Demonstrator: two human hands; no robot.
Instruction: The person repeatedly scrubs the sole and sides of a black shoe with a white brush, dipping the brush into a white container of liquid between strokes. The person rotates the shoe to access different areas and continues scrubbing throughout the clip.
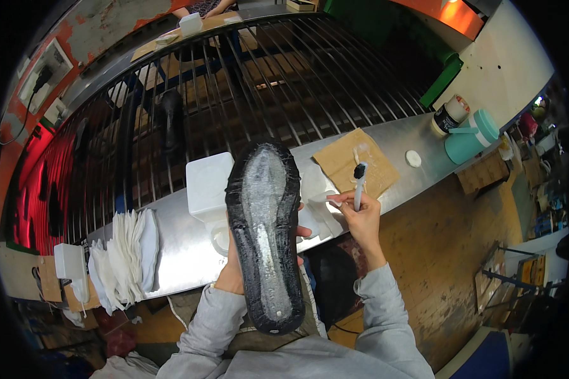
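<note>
A black lasted shoe (237, 189), sole side up with a pale grey, glossy middle, stands upright in front of me. My left hand (231, 275) is wrapped round it from behind, and its fingertips show at the shoe's right edge. In my right hand (363, 226) is a small brush (360, 186), like a toothbrush, with a white handle and dark bristles pointing up. The thumb and forefinger of that hand also pinch a thin white piece (334, 200). Just left of it, partly behind the shoe, white sheet-like pieces (319, 218) lie on the metal table.
Beyond the metal table (186, 252) runs a rack of metal bars (284, 82) carrying another dark shoe (171, 120). Around me are a white plastic container (208, 183), stacked white pieces (123, 259), stained cardboard (367, 161), a white disc (413, 158) and a teal jug (474, 139). Someone sits across.
</note>
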